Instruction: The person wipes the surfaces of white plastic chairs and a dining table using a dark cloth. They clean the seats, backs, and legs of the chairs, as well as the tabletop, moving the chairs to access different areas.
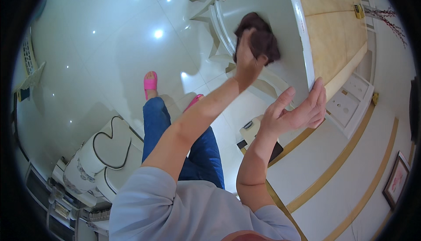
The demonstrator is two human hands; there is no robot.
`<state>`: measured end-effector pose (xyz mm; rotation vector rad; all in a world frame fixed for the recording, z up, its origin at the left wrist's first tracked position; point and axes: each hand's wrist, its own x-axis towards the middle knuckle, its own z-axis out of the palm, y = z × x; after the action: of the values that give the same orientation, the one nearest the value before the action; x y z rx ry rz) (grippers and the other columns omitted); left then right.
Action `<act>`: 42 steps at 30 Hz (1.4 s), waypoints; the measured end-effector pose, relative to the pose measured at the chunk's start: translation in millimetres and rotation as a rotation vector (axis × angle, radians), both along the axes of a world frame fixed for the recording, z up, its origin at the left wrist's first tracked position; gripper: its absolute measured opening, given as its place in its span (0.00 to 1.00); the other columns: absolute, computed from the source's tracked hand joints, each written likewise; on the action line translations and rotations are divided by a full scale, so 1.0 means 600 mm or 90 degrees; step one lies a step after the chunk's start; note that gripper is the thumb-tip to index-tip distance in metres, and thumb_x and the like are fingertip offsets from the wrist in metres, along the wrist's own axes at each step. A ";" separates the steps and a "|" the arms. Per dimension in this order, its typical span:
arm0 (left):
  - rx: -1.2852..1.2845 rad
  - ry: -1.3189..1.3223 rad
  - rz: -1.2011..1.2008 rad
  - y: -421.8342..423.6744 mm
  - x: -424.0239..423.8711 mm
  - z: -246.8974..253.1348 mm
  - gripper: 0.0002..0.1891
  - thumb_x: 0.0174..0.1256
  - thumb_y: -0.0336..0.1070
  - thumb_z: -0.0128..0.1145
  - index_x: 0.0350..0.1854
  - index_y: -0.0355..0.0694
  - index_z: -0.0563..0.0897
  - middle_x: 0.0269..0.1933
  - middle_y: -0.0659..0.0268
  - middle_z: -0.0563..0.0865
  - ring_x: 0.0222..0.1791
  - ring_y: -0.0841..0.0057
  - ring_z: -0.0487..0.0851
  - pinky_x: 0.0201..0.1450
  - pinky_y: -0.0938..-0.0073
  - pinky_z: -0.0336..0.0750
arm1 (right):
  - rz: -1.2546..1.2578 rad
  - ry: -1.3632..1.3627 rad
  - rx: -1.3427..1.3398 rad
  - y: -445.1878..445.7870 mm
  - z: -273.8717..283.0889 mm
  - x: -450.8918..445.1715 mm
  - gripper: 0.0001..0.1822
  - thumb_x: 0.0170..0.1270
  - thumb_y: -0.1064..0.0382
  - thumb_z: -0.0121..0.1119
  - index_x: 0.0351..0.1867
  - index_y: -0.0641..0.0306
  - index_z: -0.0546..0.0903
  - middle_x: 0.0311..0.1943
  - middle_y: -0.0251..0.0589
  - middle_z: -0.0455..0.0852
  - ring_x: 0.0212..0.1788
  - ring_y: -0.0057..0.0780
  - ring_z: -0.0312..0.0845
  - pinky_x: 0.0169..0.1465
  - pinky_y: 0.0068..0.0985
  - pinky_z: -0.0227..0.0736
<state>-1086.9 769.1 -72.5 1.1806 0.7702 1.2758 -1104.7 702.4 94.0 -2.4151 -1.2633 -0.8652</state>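
Observation:
My left hand (247,61) grips a crumpled dark brown cloth (263,43) and presses it to the glossy white panel (283,20) of a table. That panel ends on its left in a curved, moulded edge. At the table's near corner, the fingers of my right hand (299,111) rest on the rim beside the tan, marble-patterned tabletop (329,37). The right thumb stands apart from them, in front of the panel. Blur and my fingers hide part of the cloth.
White chairs (215,45) stand close to the table's left side. A small yellow box (358,11) and red-berried branches (391,18) are at its far end. A white sofa (110,155) with dark piping is at left. Glossy tiles (108,56) cover the floor.

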 end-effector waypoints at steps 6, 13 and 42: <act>0.231 0.052 0.081 0.088 -0.006 -0.021 0.38 0.47 0.53 0.68 0.60 0.37 0.70 0.56 0.52 0.69 0.59 0.49 0.65 0.63 0.52 0.62 | 0.025 -0.098 -0.023 0.000 -0.005 0.016 0.27 0.63 0.58 0.53 0.63 0.67 0.71 0.59 0.43 0.77 0.62 0.42 0.67 0.67 0.39 0.49; -0.064 -0.063 0.070 0.170 0.019 -0.088 0.28 0.65 0.35 0.54 0.66 0.32 0.63 0.58 0.54 0.73 0.58 0.64 0.73 0.67 0.68 0.62 | 0.145 -0.099 0.040 -0.027 -0.025 0.020 0.21 0.62 0.62 0.48 0.57 0.62 0.75 0.60 0.48 0.74 0.69 0.52 0.60 0.72 0.45 0.45; -0.109 -0.410 -0.074 0.281 -0.017 0.148 0.28 0.61 0.29 0.56 0.66 0.35 0.67 0.57 0.46 0.76 0.56 0.52 0.75 0.61 0.58 0.69 | 0.106 -0.003 0.283 -0.066 -0.071 -0.005 0.14 0.65 0.69 0.48 0.51 0.57 0.75 0.66 0.47 0.65 0.74 0.44 0.51 0.73 0.42 0.51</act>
<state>-1097.0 937.8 16.1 0.6053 0.3188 1.3541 -1107.9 662.7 51.2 -1.9355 -1.1132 -0.9817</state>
